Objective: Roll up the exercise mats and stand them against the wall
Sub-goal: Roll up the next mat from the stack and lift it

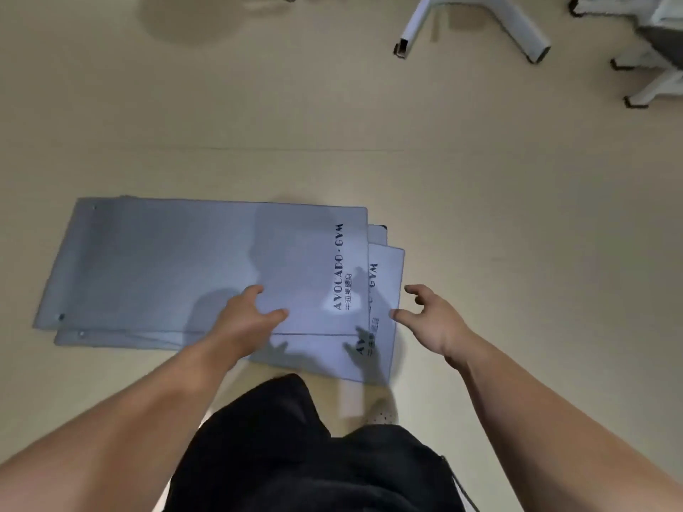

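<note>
Three grey-blue exercise mats are lying flat and unrolled in an uneven stack on the beige floor (517, 216). The top mat (184, 260), printed "AVOCADO · GYM" near its right end, is serving as reference. A second mat (386, 290) is showing from under its right end and near edge, and a corner of a third mat (377, 233) is peeking out at its right end, further from the person.

The left hand (245, 319) is reaching over the top mat's near edge, fingers relaxed and slightly spread, grasping nothing; whether it is touching the surface cannot be told. The right hand (432, 319) is hanging just past the stack's right end, fingers loosely curled and empty.

Black shorts (295, 456) and a light shoe (382, 412) are showing on the near side of the top mat. White furniture legs (417, 20) and a wheeled chair base (650, 90) are standing well beyond its far right.
</note>
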Demonstrator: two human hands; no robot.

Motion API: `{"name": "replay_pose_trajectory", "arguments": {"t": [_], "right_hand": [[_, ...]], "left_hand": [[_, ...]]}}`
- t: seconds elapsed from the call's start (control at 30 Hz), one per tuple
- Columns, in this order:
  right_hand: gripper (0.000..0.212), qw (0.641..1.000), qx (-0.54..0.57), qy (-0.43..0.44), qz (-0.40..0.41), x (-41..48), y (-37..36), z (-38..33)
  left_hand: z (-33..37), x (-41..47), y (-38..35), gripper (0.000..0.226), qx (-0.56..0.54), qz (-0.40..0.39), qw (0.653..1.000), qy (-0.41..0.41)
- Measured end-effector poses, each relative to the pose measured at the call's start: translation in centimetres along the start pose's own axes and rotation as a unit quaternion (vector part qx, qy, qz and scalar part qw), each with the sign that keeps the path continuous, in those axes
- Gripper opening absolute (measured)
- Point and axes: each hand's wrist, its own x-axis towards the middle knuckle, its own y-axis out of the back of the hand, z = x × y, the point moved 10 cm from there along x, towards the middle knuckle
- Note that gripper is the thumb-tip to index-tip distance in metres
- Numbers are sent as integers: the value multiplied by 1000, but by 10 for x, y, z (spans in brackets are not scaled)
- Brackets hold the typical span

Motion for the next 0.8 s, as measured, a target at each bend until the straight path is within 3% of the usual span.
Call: {"name": "replay_pose_trajectory", "arguments": {"t": [0.3, 0.43, 0.53, 0.67, 0.8], "right_hand": [[67, 990, -103, 23, -92, 90, 17, -66], [58, 959, -206, 81, -178, 134, 11, -92], [52, 940, -213, 125, -237, 182, 9, -112], [56, 870, -292, 179, -355, 243, -4, -126], [57, 813, -397, 202, -375, 295, 4, -115]], "left_hand": [[5, 17, -4, 76, -146, 46, 984, 86], [14, 24, -18, 77, -212, 94, 963, 137], [27, 35, -48, 75, -226, 115, 949, 187], [35, 40, -109, 78, -219, 142, 915, 307], [71, 50, -179, 77, -264, 141, 887, 351]]}}
